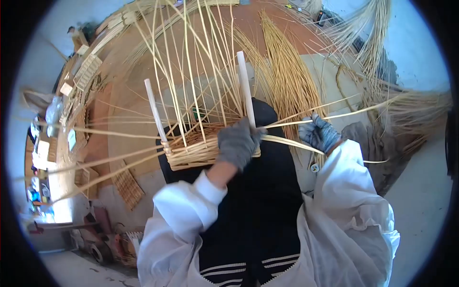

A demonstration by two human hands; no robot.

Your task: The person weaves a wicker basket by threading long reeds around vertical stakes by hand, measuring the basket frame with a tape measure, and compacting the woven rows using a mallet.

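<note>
A partly woven wicker basket (191, 154) sits on my lap, with long upright willow rods (189, 81) rising from it. Two pale wooden posts, a left post (154, 110) and a right post (245, 81), stand at its corners. My left hand (237, 144), in a grey glove, is closed around the basket's right corner at the foot of the right post. Out to the right, my right hand (319, 133), also gloved, is closed on a pale willow rod (344, 115) that runs from that corner. More rods (294, 143) pass below the right hand.
A big bundle of willow rods (287, 71) lies on the floor ahead. Further sheaves (368, 43) lean at the wall on the right. Long rods (114, 160) stick out left of the basket. A woven panel (127, 185) lies on the floor at left.
</note>
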